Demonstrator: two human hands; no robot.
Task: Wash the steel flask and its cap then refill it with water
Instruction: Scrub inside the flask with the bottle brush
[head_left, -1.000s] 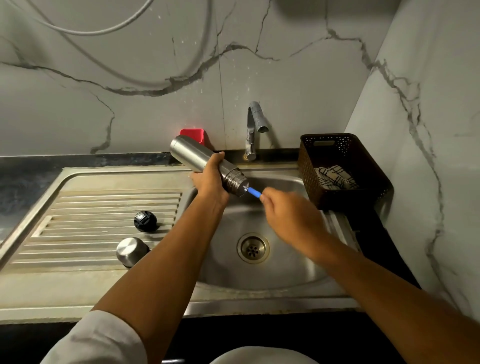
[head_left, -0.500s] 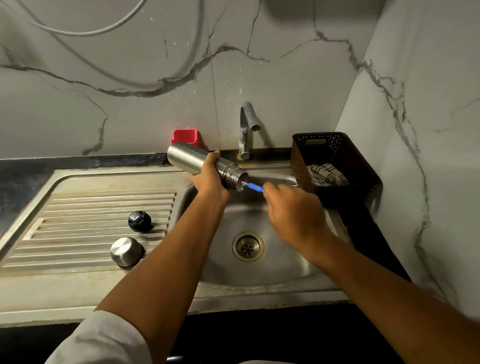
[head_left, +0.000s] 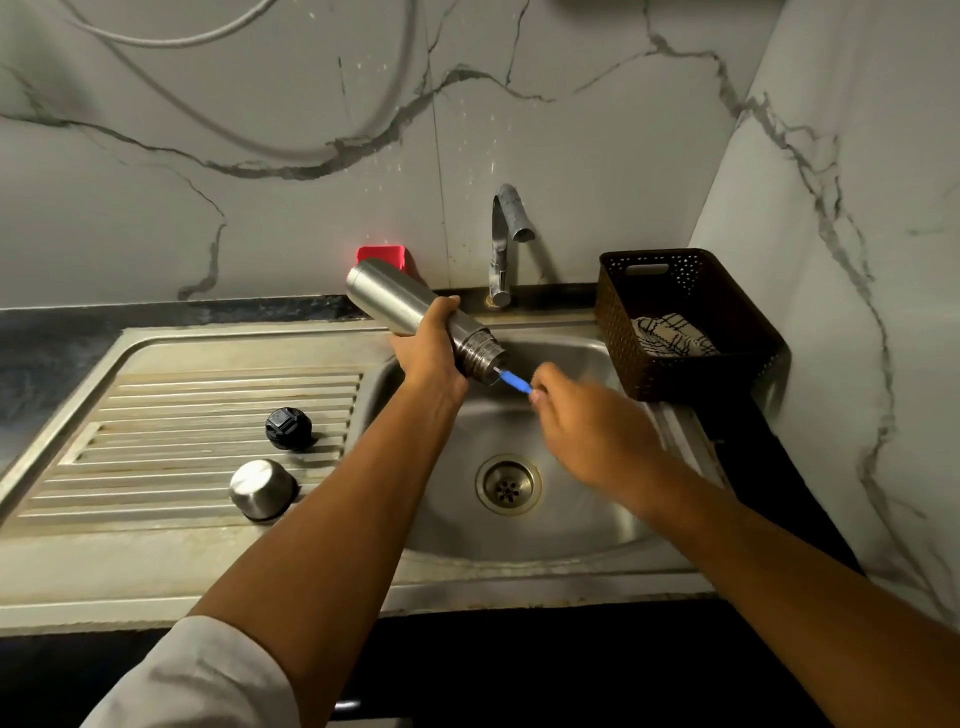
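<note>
Left hand grips the tilted flask (right hand pinches blue handle).

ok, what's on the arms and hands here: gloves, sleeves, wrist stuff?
No gloves: left hand and right hand are bare. A white sleeve is bunched near the left elbow; the right forearm shows no sleeve within frame. No watch, ring or band visible, though the right hand is slightly blurred.
</note>
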